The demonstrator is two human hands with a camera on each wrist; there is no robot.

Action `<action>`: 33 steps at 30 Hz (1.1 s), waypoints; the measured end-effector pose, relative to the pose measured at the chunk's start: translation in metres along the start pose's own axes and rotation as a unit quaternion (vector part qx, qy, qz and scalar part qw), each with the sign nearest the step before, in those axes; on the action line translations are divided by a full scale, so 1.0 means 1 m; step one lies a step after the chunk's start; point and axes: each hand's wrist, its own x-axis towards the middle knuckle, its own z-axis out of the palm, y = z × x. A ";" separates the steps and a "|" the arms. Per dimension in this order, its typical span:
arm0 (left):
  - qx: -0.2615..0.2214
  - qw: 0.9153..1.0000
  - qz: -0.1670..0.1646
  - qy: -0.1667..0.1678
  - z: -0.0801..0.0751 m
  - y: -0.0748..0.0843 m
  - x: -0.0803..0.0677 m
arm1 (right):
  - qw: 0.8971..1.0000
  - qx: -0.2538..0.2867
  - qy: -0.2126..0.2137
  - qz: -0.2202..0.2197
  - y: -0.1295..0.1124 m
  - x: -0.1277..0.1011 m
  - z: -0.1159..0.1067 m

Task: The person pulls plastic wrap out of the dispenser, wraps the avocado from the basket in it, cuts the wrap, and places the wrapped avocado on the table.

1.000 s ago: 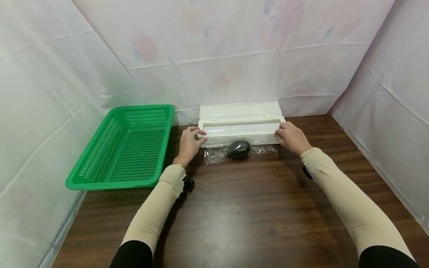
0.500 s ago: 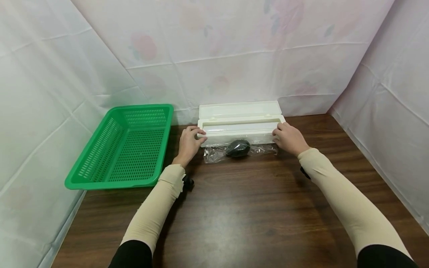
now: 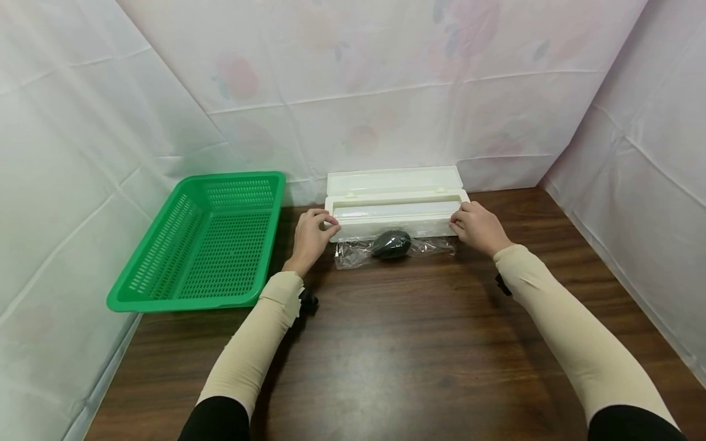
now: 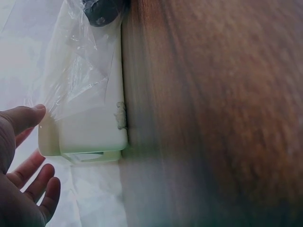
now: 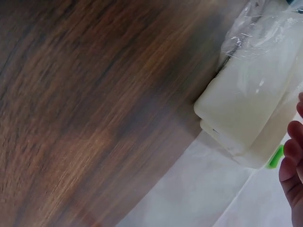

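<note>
A white cling film dispenser (image 3: 349,231) stands at the back of the table, its lid (image 3: 394,181) raised and a film roll (image 3: 397,211) inside. Clear cling film (image 3: 353,255) hangs over its front and surrounds a dark, egg-shaped fruit, seemingly an avocado (image 3: 391,244). My left hand (image 3: 312,237) pinches the film at the left front corner, thumb against the edge in the left wrist view. At the right front corner, my right hand (image 3: 481,229) pinches the film with curled fingers; the right wrist view shows only some fingertips (image 5: 294,132).
To the left is a green slotted plastic basket (image 3: 193,305) with nothing in it. The brown wood-grain table (image 3: 408,343) extends in front of the dispenser. White patterned cloth (image 3: 353,92) hangs behind and on both sides.
My right hand has shifted slightly left, then slightly back right along the dispenser's front edge. The left hand, dispenser and wrapped fruit hold nearly the same place.
</note>
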 end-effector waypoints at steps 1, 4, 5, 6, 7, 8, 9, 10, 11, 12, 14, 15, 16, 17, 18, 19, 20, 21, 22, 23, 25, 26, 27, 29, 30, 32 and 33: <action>0.000 1.000 -0.001 -0.001 0.000 0.000 0.000 | 1.000 -0.006 -0.004 -0.003 -0.001 0.000 0.001; 0.000 1.000 -0.004 -0.004 0.000 -0.001 -0.001 | 0.999 -0.030 0.000 -0.026 -0.003 0.000 0.004; -0.001 1.000 -0.004 -0.004 0.000 0.000 -0.001 | 0.999 -0.035 0.006 -0.034 -0.004 0.001 0.006; -0.001 1.000 -0.005 -0.004 0.000 0.000 -0.001 | 0.998 -0.041 0.013 -0.041 -0.005 0.002 0.008; -0.002 1.000 -0.005 -0.004 -0.001 0.001 -0.001 | 0.998 -0.046 0.019 -0.047 -0.005 0.003 0.010; -0.002 1.000 -0.004 -0.003 -0.001 0.001 -0.001 | 0.997 -0.049 0.025 -0.049 -0.006 0.004 0.012; -0.002 1.000 -0.004 -0.003 0.000 0.002 -0.001 | 0.997 -0.050 0.029 -0.051 -0.006 0.005 0.013; -0.002 1.000 -0.003 -0.003 0.000 0.002 -0.001 | 0.997 -0.047 0.028 -0.048 -0.007 0.006 0.014; -0.001 1.000 -0.002 -0.003 0.000 0.003 -0.001 | 0.998 -0.045 0.026 -0.044 -0.007 0.006 0.014; -0.001 1.000 -0.003 -0.004 0.000 0.003 -0.002 | 0.998 -0.042 0.023 -0.039 -0.007 0.006 0.013; 0.001 1.000 -0.005 -0.006 -0.001 0.004 -0.002 | 0.999 -0.027 0.012 -0.027 -0.008 0.006 0.010; 0.002 1.000 -0.005 -0.007 -0.001 0.004 -0.002 | 1.000 -0.020 0.007 -0.021 -0.008 0.006 0.009; 0.004 1.000 -0.005 -0.008 -0.001 0.004 -0.003 | 1.000 -0.012 0.002 -0.015 -0.008 0.005 0.007; 0.005 1.000 -0.004 -0.008 -0.002 0.004 -0.003 | 1.000 -0.006 -0.003 -0.009 -0.008 0.005 0.006; 0.006 1.000 -0.003 -0.006 -0.003 0.004 -0.003 | 1.000 -0.002 -0.007 -0.006 -0.008 0.004 0.004; 0.006 1.000 -0.001 -0.005 -0.003 0.004 -0.003 | 1.000 0.001 -0.010 -0.002 -0.008 0.004 0.003; 0.006 1.000 0.001 -0.004 -0.003 0.004 -0.003 | 1.000 0.001 -0.012 0.000 -0.007 0.003 0.002; 0.006 1.000 0.002 -0.002 -0.004 0.004 -0.003 | 1.000 0.002 -0.014 0.001 -0.007 0.002 0.002; 0.007 1.000 0.002 0.000 -0.004 0.004 -0.003 | 1.000 0.004 -0.014 0.002 -0.006 0.002 0.001; 0.007 1.000 0.001 0.001 -0.004 0.003 -0.003 | 1.000 0.004 -0.013 0.002 -0.006 0.001 0.001; 0.007 1.000 -0.001 0.000 -0.005 0.003 -0.004 | 1.000 0.005 -0.012 0.002 -0.006 0.000 0.000; 0.008 1.000 -0.002 -0.001 -0.005 0.003 -0.004 | 1.000 0.006 -0.012 0.001 -0.006 -0.001 0.000; 0.010 1.000 -0.003 -0.001 -0.005 0.002 -0.004 | 1.000 0.007 -0.012 0.000 -0.006 -0.001 0.000; 0.011 1.000 -0.002 -0.005 -0.005 0.002 -0.005 | 1.000 0.007 -0.011 -0.004 -0.006 -0.002 -0.001; 0.012 1.000 0.000 -0.007 -0.006 0.002 -0.005 | 1.000 0.006 -0.011 -0.006 -0.006 -0.002 -0.001; 0.013 1.000 0.002 -0.011 -0.007 0.002 -0.006 | 1.000 0.005 -0.014 -0.010 -0.006 -0.002 -0.002; 0.013 1.000 0.004 -0.013 -0.008 0.002 -0.006 | 1.000 0.004 -0.016 -0.013 -0.007 -0.003 -0.003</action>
